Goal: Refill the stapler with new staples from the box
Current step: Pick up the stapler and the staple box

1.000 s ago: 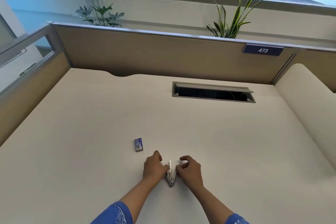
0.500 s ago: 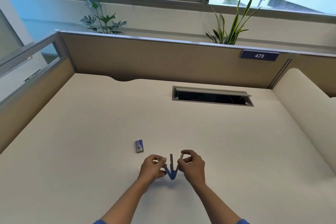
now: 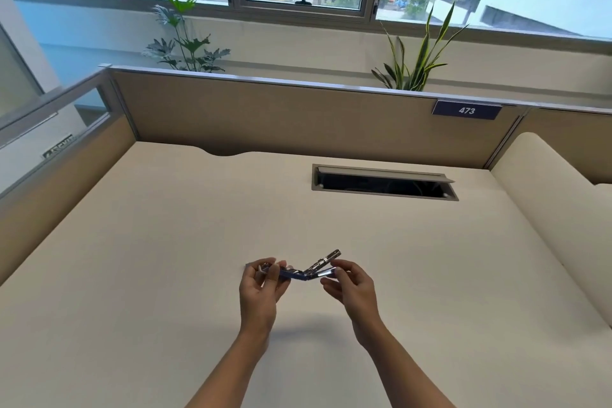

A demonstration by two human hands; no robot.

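A small blue stapler is held in the air above the cream desk, spread wide open. Its silver metal magazine arm sticks up and to the right from the hinge. My left hand pinches the stapler's left end. My right hand pinches the right end with its fingertips. The hands' shadow falls on the desk below them. The staple box does not show clearly; my left hand covers the spot where it lay.
A rectangular cable hatch is open in the desk at the back right. Tan partition walls close off the back and left, with a "473" plate. A rounded cream panel rises on the right.
Both hands have lifted the stapler off the desk and folded it from a narrow V to nearly flat. The staple box, visible left of the hands before, is now behind my left hand.
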